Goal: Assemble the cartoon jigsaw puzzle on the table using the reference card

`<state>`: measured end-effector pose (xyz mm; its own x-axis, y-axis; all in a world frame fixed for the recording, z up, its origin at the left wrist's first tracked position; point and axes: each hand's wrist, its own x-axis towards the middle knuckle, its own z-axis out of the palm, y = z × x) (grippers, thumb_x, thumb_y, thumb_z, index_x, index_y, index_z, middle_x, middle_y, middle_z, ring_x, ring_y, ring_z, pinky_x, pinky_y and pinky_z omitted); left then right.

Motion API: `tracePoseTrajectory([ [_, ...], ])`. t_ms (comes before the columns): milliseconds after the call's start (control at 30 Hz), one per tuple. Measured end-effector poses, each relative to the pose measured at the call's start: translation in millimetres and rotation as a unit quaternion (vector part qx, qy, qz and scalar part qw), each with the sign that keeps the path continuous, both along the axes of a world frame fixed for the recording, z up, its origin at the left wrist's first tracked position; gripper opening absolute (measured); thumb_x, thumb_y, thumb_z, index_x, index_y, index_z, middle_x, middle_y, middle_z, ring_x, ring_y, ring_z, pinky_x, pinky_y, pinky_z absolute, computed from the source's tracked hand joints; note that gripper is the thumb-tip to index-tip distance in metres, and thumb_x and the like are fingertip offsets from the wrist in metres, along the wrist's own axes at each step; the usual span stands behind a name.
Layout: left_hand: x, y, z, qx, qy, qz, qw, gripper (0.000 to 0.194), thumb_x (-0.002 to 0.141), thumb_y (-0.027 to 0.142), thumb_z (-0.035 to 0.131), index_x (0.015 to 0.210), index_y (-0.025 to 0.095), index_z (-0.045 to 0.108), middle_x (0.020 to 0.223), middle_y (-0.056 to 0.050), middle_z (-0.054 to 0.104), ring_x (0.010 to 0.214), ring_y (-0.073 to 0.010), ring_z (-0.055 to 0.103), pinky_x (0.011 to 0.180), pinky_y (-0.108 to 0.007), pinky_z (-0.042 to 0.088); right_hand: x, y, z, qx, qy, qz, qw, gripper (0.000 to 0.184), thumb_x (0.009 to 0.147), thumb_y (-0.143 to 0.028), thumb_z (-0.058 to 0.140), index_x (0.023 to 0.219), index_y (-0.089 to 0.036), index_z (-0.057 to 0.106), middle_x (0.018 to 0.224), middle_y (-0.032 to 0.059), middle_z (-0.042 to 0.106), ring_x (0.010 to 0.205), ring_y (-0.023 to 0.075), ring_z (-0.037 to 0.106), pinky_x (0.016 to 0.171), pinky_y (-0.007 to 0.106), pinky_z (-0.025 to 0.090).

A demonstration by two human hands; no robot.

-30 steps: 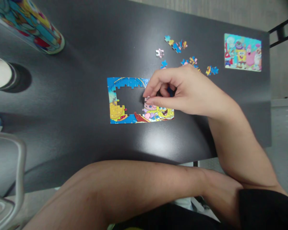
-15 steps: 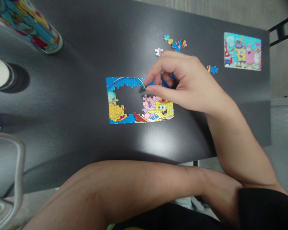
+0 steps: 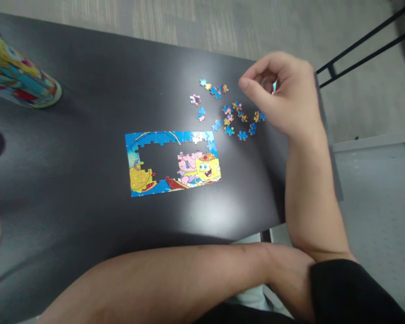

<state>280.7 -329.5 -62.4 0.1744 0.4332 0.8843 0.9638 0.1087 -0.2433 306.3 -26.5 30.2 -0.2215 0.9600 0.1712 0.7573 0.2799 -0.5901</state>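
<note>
A partly assembled cartoon jigsaw puzzle (image 3: 162, 137) lies flat on the black table (image 3: 87, 90), with a dark gap in its middle. Several loose puzzle pieces (image 3: 229, 119) are scattered just beyond its far right corner. My right hand (image 3: 283, 96) hovers above the right side of those pieces, fingers curled into a loose pinch; what they hold, if anything, is hidden. My left forearm lies across the near table edge. My left hand (image 3: 286, 276) is tucked under my right elbow, fingers out of sight.
A colourful cylindrical tin (image 3: 20, 83) lies at the table's far left. A black metal frame (image 3: 357, 45) stands beyond the far right corner. The table's right edge is just past my right wrist, with grey floor (image 3: 374, 189) below.
My right hand has lifted off the puzzle's upper right part and moved right and away to above the loose pieces. The view has shifted, and the picture card at far right no longer shows.
</note>
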Motion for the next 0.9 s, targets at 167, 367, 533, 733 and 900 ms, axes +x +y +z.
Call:
tracePoseTrajectory([
  [167, 28.7, -9.0, -1.6, 0.238, 0.062, -0.393, 0.886, 0.114, 0.046, 0.063, 0.056, 0.085, 0.025, -0.044, 0.109, 0.009, -0.014, 0.081, -0.0258, -0.011, 0.080, -0.044, 0.009, 39.0, 3.8, -1.7, 0.014, -0.027, -0.018, 0.999, 0.029, 0.104, -0.054, 0.106, 0.099, -0.029, 0.091, 0.093, 0.0062, 0.085, 0.082, 0.0280, 0.071, 0.085, 0.051, 0.063],
  [367, 37.7, -36.3, -31.3, 0.315, 0.016, -0.398, 0.861, 0.118, 0.039, 0.064, 0.055, 0.108, 0.022, -0.032, 0.107, 0.006, -0.008, 0.071, -0.0412, 0.038, 0.074, -0.046, 0.015, 33.6, 3.8, -4.8, -0.055, -0.034, 0.015, 0.998, 0.030, 0.105, -0.056, 0.106, 0.112, -0.031, 0.092, 0.101, 0.0068, 0.085, 0.091, 0.0307, 0.076, 0.092, 0.053, 0.068],
  [533, 61.3, -26.0, -28.0, 0.319, -0.012, -0.173, 0.932, 0.129, 0.028, 0.057, 0.057, 0.101, 0.017, -0.042, 0.097, 0.006, -0.012, 0.063, -0.0267, 0.011, 0.083, -0.045, 0.005, 38.7, 10.2, -12.4, -0.020, -0.064, 0.024, 0.997, 0.011, 0.109, -0.036, 0.098, 0.111, -0.029, 0.089, 0.105, 0.0082, 0.084, 0.098, 0.0318, 0.079, 0.103, 0.056, 0.067],
  [733, 29.4, -19.5, -25.8, 0.189, 0.021, -0.253, 0.949, 0.125, 0.031, 0.057, 0.053, 0.097, 0.021, -0.046, 0.092, 0.007, -0.022, 0.056, -0.0347, 0.028, 0.080, -0.045, 0.007, 21.3, 9.3, -26.3, 0.068, -0.091, 0.012, 0.993, 0.024, 0.130, -0.047, 0.077, 0.144, -0.033, 0.089, 0.127, 0.0114, 0.084, 0.116, 0.0354, 0.079, 0.110, 0.055, 0.068],
  [900, 12.5, -25.7, -29.4, 0.158, -0.096, -0.715, 0.675, 0.089, 0.068, 0.073, 0.038, 0.099, 0.026, -0.031, 0.077, -0.001, -0.016, 0.070, -0.0418, 0.058, 0.065, -0.046, 0.027, -17.1, 0.5, -36.5, 0.076, -0.157, 0.070, 0.982, 0.046, 0.134, -0.027, 0.064, 0.172, -0.041, 0.086, 0.151, 0.0121, 0.080, 0.136, 0.0367, 0.077, 0.117, 0.057, 0.063],
])
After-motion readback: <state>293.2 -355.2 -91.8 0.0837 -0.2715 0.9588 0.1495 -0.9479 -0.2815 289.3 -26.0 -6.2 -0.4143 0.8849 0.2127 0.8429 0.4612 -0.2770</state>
